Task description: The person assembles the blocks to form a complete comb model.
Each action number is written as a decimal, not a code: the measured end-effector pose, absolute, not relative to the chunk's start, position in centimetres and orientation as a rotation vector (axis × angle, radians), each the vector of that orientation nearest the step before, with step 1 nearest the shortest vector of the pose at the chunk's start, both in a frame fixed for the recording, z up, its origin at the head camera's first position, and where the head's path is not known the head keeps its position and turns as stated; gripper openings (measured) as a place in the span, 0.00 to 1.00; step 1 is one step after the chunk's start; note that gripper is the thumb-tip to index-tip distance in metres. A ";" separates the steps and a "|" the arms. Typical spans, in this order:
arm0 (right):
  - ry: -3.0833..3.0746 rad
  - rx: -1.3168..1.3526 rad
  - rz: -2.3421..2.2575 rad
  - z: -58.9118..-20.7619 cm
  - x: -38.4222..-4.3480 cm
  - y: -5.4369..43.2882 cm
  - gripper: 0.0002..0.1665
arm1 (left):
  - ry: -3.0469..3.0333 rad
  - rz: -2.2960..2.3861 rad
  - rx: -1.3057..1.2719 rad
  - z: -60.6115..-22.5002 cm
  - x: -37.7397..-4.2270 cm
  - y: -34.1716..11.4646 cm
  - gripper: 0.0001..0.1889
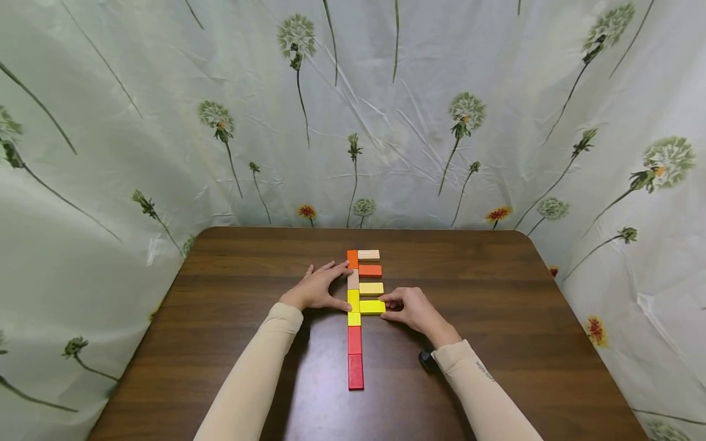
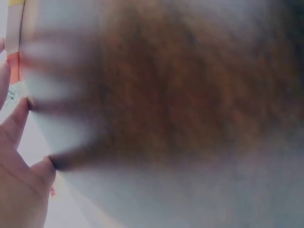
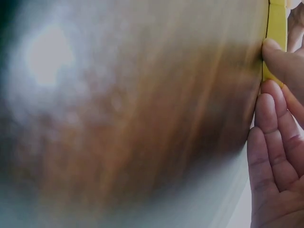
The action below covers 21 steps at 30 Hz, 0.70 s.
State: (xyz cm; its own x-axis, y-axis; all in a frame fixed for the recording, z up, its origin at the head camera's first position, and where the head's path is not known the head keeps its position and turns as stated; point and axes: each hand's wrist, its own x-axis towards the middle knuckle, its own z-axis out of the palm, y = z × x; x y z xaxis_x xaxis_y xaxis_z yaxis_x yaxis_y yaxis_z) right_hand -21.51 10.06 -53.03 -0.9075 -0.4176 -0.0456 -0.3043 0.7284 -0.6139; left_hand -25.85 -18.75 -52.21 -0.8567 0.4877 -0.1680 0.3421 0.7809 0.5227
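A column of wooden blocks lies end to end on the table: orange (image 1: 352, 258), plain wood (image 1: 353, 280), yellow (image 1: 353, 298), a shorter yellow (image 1: 354, 319) and two red blocks (image 1: 355, 340). My left hand (image 1: 317, 290) spreads along its left side, a fingertip by the orange and plain wood blocks, the thumb at the yellow. My right hand (image 1: 410, 310) pinches the right end of a bright yellow block (image 1: 372, 307), which lies sideways against the column. Thumb and fingertips on that block (image 3: 275, 33) show in the right wrist view.
Above the bright yellow block, a pale yellow block (image 1: 371, 288), an orange-red block (image 1: 370, 271) and a plain wood block (image 1: 368, 254) lie sideways at the column's right, with gaps between them. The brown table (image 1: 220, 367) ends before a flowered curtain (image 1: 408, 122).
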 end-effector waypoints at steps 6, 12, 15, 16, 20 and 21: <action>2.754 -0.536 -0.929 -52.8 -20.9 9.7 0.22 | 2.704 0.666 0.640 -52.4 -25.6 -19.0 0.51; 2.754 -0.536 -0.949 -52.5 -20.6 9.4 0.24 | 2.708 0.668 0.670 -52.4 -25.3 -19.3 0.50; 2.749 -0.550 -0.960 -52.3 -20.6 9.5 0.23 | 2.712 0.681 0.674 -52.3 -25.3 -19.3 0.50; 2.745 -0.553 -0.965 -52.3 -20.6 9.6 0.24 | 2.713 0.682 0.676 -52.3 -25.3 -19.3 0.50; 2.716 -0.573 -0.991 -52.1 -20.6 9.9 0.30 | 2.714 0.686 0.688 -52.4 -25.2 -19.4 0.50; 2.706 -0.582 -1.000 -52.0 -20.5 10.0 0.32 | 2.713 0.690 0.692 -52.4 -25.2 -19.4 0.50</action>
State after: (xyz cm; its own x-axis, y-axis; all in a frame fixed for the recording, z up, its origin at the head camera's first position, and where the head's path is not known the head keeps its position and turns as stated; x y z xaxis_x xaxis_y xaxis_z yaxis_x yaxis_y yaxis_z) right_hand -20.55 9.98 -51.99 -0.9028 -0.4273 -0.0481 -0.2934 0.6939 -0.6576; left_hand -25.24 -19.40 -52.41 -0.8537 0.5050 -0.1273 0.3828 0.7743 0.5039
